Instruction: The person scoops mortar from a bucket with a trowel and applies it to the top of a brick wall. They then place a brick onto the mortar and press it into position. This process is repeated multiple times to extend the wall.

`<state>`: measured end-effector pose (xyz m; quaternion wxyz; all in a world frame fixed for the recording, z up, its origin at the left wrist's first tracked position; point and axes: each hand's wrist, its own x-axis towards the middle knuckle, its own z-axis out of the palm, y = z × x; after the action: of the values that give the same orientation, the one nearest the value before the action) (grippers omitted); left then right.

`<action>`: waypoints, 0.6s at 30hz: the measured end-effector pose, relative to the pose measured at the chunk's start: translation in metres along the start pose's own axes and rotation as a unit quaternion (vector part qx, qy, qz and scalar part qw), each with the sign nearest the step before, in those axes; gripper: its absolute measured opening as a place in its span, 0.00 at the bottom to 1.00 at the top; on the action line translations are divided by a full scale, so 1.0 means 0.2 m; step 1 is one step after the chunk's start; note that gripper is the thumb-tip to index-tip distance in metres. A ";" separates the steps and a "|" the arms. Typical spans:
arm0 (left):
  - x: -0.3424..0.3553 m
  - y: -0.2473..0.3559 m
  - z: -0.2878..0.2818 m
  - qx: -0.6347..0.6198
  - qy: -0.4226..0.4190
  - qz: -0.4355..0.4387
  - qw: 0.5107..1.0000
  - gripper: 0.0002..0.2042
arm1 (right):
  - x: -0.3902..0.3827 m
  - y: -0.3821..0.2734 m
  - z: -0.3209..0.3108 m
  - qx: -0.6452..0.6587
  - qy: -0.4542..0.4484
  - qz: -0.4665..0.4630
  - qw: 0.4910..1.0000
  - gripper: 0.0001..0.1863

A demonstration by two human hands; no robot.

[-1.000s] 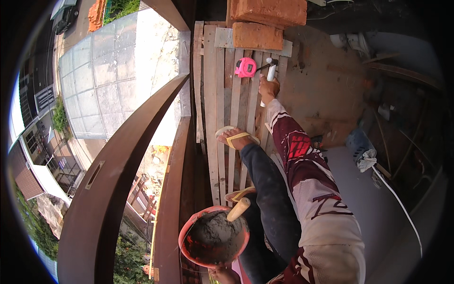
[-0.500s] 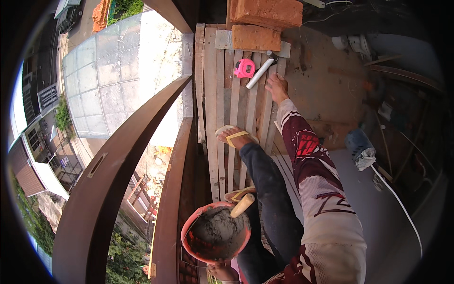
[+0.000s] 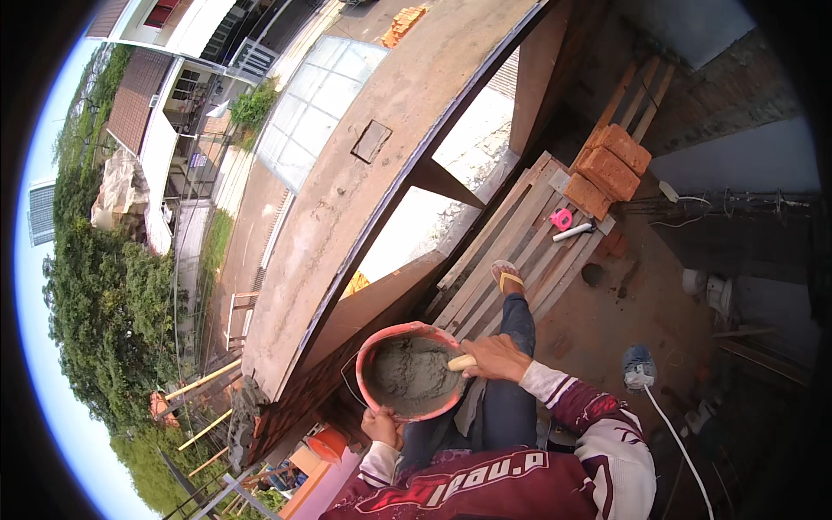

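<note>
My left hand grips the near rim of a red round pan filled with grey mortar. Over the pan's right edge, my right hand is closed on the pale wooden handle of a trowel, whose blade is sunk in the mortar and hidden. My leg in dark trousers stretches forward, the foot in a yellow sandal resting on wooden planks.
Red bricks are stacked at the planks' far end, with a pink tape measure and a white tool beside them. A white cable runs along the floor at right. Left of the planks a curved concrete ledge drops to the street.
My right hand left the white tool near the bricks, came back to the pan and took the trowel handle. The view swung left, showing more of the street.
</note>
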<state>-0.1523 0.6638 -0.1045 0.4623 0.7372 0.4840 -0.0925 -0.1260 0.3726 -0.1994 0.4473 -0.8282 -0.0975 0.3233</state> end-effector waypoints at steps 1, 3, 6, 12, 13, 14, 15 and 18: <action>-0.01 -0.03 -0.08 0.011 0.010 0.030 0.999 0.04 | -0.04 -0.15 -0.03 -0.044 -0.048 -0.014 0.998 0.22; -0.03 -0.02 -0.22 -0.033 0.005 0.111 0.993 0.04 | -0.05 -0.46 0.01 -0.143 -0.054 -0.058 0.986 0.15; 0.06 -0.15 -0.36 -0.068 0.038 0.189 0.979 0.06 | -0.06 -0.78 0.17 -0.235 -0.048 -0.148 0.960 0.09; 0.05 -0.21 -0.58 -0.164 0.098 0.256 0.948 0.12 | -0.15 -1.18 0.26 -0.345 -0.066 -0.215 0.911 0.17; 0.05 -0.22 -0.63 -0.164 0.095 0.243 0.951 0.13 | -0.15 -1.23 0.26 -0.358 -0.070 -0.223 0.904 0.18; 0.06 -0.25 -0.65 -0.167 0.148 0.253 0.941 0.13 | -0.15 -1.29 0.27 -0.391 -0.040 -0.260 0.882 0.17; 0.09 -0.29 -0.69 -0.162 0.164 0.249 0.941 0.13 | -0.11 -1.35 0.29 -0.415 -0.047 -0.275 0.866 0.14; 0.11 -0.42 -0.78 -0.133 0.200 0.235 0.942 0.12 | -0.03 -1.46 0.37 -0.459 -0.065 -0.281 0.840 0.10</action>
<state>-0.2562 0.8069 -0.0798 0.4586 0.7649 0.3878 0.2331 -0.1398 0.5904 0.0088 0.0803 -0.8528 -0.4922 0.1551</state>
